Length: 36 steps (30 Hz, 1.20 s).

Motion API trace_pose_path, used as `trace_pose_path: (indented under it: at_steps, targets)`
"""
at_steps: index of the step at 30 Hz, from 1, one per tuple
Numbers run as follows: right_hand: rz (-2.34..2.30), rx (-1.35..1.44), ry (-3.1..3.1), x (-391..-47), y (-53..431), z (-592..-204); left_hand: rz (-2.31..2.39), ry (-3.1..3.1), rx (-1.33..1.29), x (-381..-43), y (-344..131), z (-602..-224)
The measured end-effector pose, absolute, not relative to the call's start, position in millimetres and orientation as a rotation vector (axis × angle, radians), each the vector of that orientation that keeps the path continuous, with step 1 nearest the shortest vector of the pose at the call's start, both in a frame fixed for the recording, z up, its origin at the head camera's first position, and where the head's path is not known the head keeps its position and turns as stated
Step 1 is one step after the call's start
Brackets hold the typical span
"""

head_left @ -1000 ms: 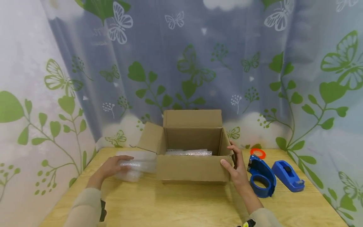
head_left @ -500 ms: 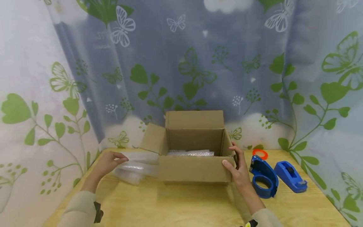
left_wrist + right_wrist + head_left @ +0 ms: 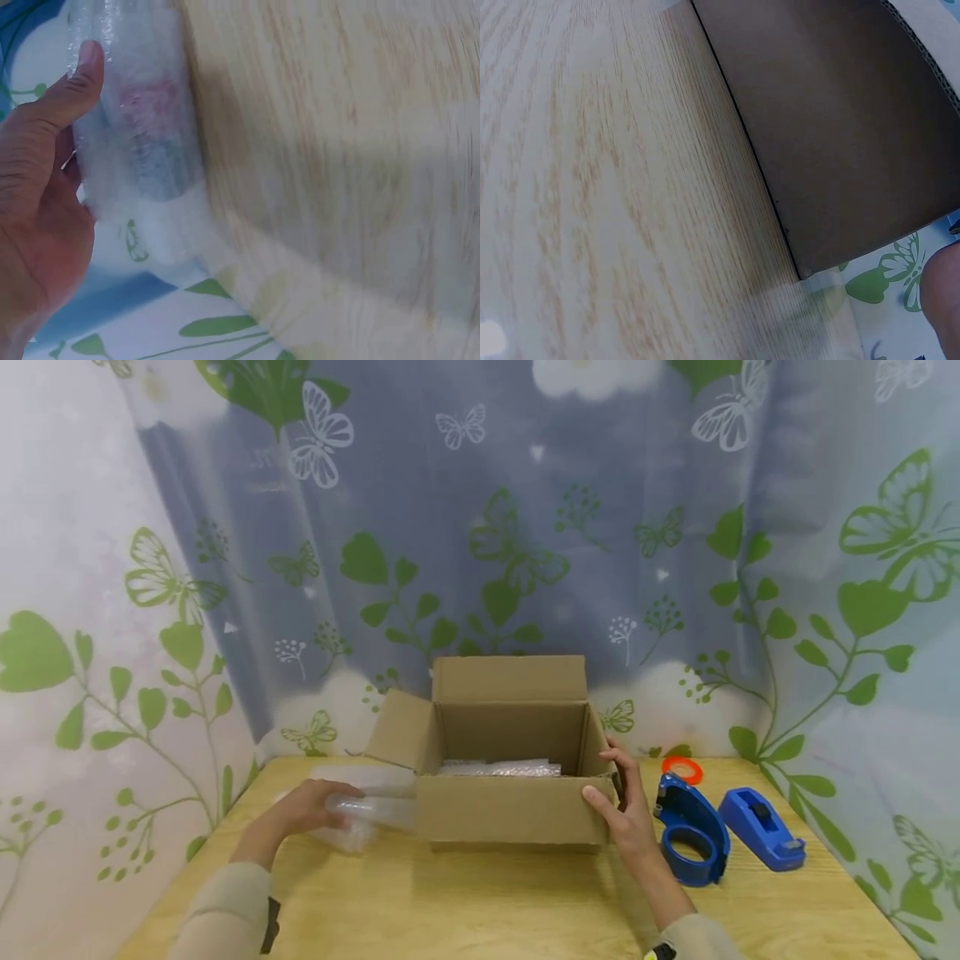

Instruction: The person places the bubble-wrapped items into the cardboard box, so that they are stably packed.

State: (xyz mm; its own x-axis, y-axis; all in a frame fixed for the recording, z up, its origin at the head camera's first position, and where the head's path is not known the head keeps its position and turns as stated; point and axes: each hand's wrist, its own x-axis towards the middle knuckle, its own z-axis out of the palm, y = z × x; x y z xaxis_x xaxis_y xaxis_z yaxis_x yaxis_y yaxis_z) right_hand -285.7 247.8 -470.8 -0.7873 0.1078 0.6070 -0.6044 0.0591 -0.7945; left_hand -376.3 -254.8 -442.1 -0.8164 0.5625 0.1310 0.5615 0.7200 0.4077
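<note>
An open cardboard box (image 3: 513, 810) stands mid-table, bubble-wrapped items (image 3: 517, 768) showing inside it. My right hand (image 3: 633, 814) holds its right front corner, thumb on the front wall and fingers along the right side. In the right wrist view only a thumb part (image 3: 941, 296) shows beside the box wall (image 3: 840, 135). Left of the box lies clear bubble wrap (image 3: 378, 810), gripped at its left end by my left hand (image 3: 311, 806). The left wrist view shows the thumb over this bubble-wrapped package (image 3: 150, 127), with pink and bluish-grey contents blurred through the plastic.
To the right of the box stand a blue tape dispenser (image 3: 693, 831) with a ring-shaped hub and a blue desktop tape dispenser (image 3: 761, 828). An orange tape ring (image 3: 682, 769) lies behind them. A patterned curtain (image 3: 510, 527) hangs behind the wooden table (image 3: 480, 910).
My left hand drew back off the bubble wrap half a second ago, then came forward and right onto it again. My right hand has stayed on the box.
</note>
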Motion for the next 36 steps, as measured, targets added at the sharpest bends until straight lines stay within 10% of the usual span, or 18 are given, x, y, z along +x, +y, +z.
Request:
trace_pose_path:
  at_steps: [36]
  targets:
    - [1.795, 0.494, -1.844, -286.9, 249.5, -472.2, 0.765, 3.294, 0.807, -336.0, -290.6, -372.7]
